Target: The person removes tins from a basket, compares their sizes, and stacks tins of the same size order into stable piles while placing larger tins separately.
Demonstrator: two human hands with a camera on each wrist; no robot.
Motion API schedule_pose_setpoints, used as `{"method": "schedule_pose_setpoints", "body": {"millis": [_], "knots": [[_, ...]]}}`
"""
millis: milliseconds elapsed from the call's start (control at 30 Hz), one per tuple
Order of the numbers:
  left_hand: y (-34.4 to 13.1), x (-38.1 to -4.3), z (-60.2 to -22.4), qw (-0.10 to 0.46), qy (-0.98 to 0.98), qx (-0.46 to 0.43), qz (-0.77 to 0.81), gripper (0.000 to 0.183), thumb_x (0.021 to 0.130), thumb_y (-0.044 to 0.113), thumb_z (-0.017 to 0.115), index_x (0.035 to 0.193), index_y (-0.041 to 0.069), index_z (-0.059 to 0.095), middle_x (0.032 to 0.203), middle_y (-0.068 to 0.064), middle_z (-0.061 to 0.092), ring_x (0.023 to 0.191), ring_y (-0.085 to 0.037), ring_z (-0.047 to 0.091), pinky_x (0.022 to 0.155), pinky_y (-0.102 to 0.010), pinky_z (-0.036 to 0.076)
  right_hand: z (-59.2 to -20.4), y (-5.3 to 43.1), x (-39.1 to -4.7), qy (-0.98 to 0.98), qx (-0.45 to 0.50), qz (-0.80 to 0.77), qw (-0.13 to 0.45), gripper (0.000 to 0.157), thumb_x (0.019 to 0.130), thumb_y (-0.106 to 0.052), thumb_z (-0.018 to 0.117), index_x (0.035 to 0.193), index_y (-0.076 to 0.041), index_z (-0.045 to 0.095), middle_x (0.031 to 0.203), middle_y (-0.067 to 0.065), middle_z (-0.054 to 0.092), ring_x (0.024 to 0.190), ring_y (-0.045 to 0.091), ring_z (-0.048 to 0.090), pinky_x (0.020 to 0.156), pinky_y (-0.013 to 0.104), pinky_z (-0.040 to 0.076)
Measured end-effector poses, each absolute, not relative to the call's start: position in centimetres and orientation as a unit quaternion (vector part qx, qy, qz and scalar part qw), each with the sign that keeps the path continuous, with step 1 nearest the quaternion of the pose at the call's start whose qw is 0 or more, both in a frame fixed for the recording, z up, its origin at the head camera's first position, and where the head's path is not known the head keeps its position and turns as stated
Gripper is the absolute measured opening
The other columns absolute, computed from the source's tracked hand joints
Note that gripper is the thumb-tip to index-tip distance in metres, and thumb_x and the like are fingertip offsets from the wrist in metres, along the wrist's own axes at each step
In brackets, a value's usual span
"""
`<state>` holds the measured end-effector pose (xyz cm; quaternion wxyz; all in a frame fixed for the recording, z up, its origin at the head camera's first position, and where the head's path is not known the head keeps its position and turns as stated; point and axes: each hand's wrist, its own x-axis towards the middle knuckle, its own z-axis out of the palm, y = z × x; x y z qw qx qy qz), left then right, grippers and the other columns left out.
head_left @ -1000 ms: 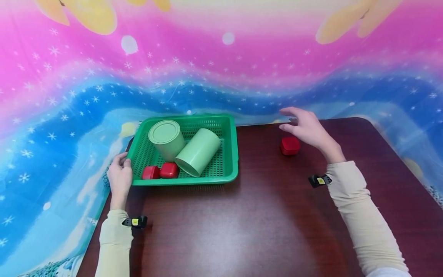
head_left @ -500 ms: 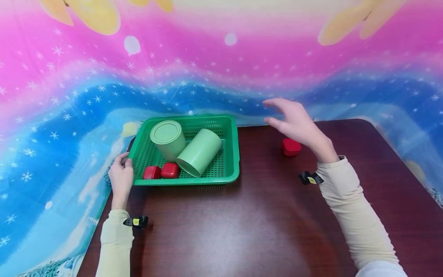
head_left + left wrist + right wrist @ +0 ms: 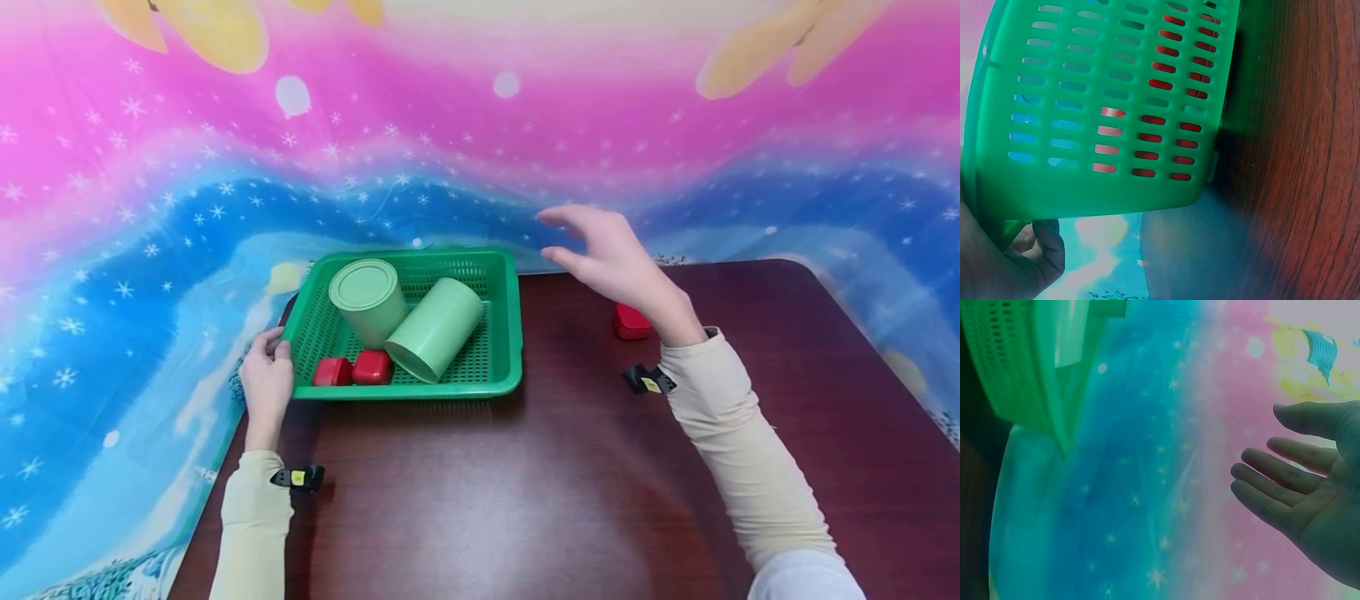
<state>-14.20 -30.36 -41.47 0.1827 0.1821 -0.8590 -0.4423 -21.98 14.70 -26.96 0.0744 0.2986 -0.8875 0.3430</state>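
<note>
A green plastic basket point(image 3: 513, 333) stands at the back left of the table. Inside it are an upright, slightly tilted pale green can point(image 3: 364, 287), a second pale green can point(image 3: 438, 329) lying on its side, and two small red blocks with rounded corners point(image 3: 332, 372). My left hand point(image 3: 268, 379) grips the basket's left rim; in the left wrist view its fingers point(image 3: 1052, 250) curl at the rim. My right hand point(image 3: 611, 254) is raised to the right of the basket, thumb and fingers spread, holding nothing. A third red block point(image 3: 632, 323) sits on the table, partly hidden behind the right wrist.
The dark brown wooden table point(image 3: 465, 492) has a rounded far right corner. A colourful cloth point(image 3: 450, 125) with snowflakes hangs behind it and along its left side. Each wrist carries a small black camera point(image 3: 298, 477).
My right hand has moved left and slightly up, away from the red block on the table and closer to the basket. The left hand stays on the basket rim.
</note>
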Motion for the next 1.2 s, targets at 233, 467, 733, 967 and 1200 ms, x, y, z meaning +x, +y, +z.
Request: {"method": "schedule_pose_setpoints", "body": {"millis": [233,467,733,967,1200], "knots": [[-30.4,-14.3,-41.5,0.184,-0.858,0.185,-0.443,0.043,0.112,0.018,0.041,0.149,0.000,0.053,0.140,-0.024,0.059,0.111,-0.030,0.056,0.081,-0.036,0.041,-26.5,12.7,-22.0,-0.879,0.324,0.342,0.073,0.047,0.099,-0.012,0.070,0.144,0.000,0.059,0.145,0.015,0.060,0.132,0.034,0.057,0.110,0.048,0.043],[-30.5,-14.4,-41.6,0.186,-0.855,0.182,-0.448,0.043,0.112,0.019,0.041,0.150,0.001,0.052,0.140,-0.024,0.059,0.115,-0.032,0.057,0.084,-0.038,0.041,-26.4,10.9,-21.8,-0.867,0.344,0.354,0.062,0.046,0.100,-0.013,0.069,0.143,-0.001,0.059,0.144,0.014,0.060,0.132,0.030,0.057,0.110,0.046,0.044],[-30.5,-14.4,-41.6,0.184,-0.853,0.184,-0.453,0.043,0.112,0.019,0.041,0.150,0.001,0.052,0.141,-0.024,0.058,0.120,-0.035,0.057,0.086,-0.040,0.041,-26.7,9.1,-21.9,-0.861,0.362,0.354,0.047,0.046,0.101,-0.014,0.070,0.143,-0.001,0.058,0.141,0.012,0.062,0.132,0.026,0.057,0.110,0.042,0.044],[-30.5,-14.5,-41.8,0.188,-0.854,0.181,-0.450,0.042,0.112,0.017,0.042,0.149,0.001,0.052,0.140,-0.025,0.059,0.118,-0.036,0.057,0.087,-0.042,0.041,-27.0,7.5,-21.9,-0.854,0.377,0.357,0.030,0.046,0.101,-0.015,0.069,0.144,-0.002,0.058,0.142,0.011,0.062,0.133,0.024,0.056,0.110,0.042,0.044],[-30.6,-14.4,-42.0,0.197,-0.855,0.175,-0.447,0.041,0.112,0.016,0.043,0.148,0.001,0.054,0.138,-0.025,0.060,0.113,-0.034,0.058,0.085,-0.040,0.041,-26.9,5.5,-21.9,-0.848,0.398,0.350,0.028,0.046,0.101,-0.015,0.069,0.144,-0.002,0.058,0.141,0.011,0.062,0.131,0.023,0.057,0.107,0.041,0.046]]}}
